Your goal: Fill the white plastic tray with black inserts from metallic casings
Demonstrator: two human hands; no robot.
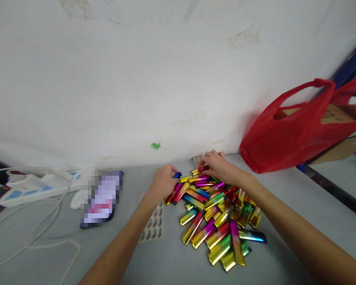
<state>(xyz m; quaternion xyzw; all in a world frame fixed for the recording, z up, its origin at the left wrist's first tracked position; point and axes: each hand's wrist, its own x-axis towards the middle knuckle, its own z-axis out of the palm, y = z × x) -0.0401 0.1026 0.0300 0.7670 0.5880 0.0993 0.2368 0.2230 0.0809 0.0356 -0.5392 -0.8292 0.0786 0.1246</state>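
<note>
Your left hand [162,183] is reaching to the far left edge of a heap of shiny metallic casings [222,215] on the grey counter [172,249]. Its fingers are curling inward, little gap showing; a blue-ended casing [177,175] is poking out right at the fingertips, touching them or very nearly. Whether they are gripping it, you cannot tell from here. A purple casing [175,190] is lying just below that hand, on the near side.

Your right hand [216,165] is arching over the heap's far edge, fingers bent and pointing down and left. A red-and-gold casing [195,173] is lying by the fingertips; how far apart they are standing, and whether they have hold of anything, is hidden. Most of the heap is spreading nearer you, between your forearms.

A pocketed tray [156,225] is sitting left of the heap, partly under your left forearm; a second tray [196,160] is showing just beyond your right fingers. Farther left, a phone [102,198] is lying near a power strip [32,190]. A red bag [296,134] is leaning at right.
</note>
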